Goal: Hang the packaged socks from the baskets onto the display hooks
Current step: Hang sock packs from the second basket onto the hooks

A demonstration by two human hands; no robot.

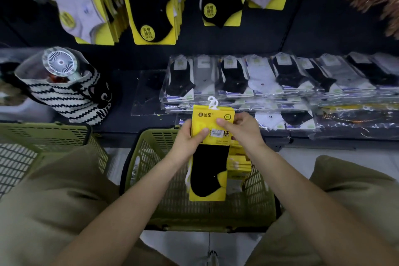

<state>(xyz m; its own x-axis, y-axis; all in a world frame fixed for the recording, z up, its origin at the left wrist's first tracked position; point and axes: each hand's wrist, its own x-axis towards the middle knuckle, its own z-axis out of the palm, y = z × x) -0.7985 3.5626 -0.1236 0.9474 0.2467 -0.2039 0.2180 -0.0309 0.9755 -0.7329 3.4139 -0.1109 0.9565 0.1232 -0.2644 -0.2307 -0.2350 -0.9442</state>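
Knees (56, 201) astride green basket (257, 203); left hand (189, 141) and right hand (244, 129) both clamped on yellow sock pack (210, 170).

Hanging sock packs (151, 6) crowd above, bagged socks (259, 80) stacked below, open gap between, striped bag (71, 93) left

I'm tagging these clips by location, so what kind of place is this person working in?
Most likely a shop's sock section. Carded sock packs hang on the display wall, bagged socks lie in rows on the shelf, and the left hand and right hand hold a yellow pack over a green basket.
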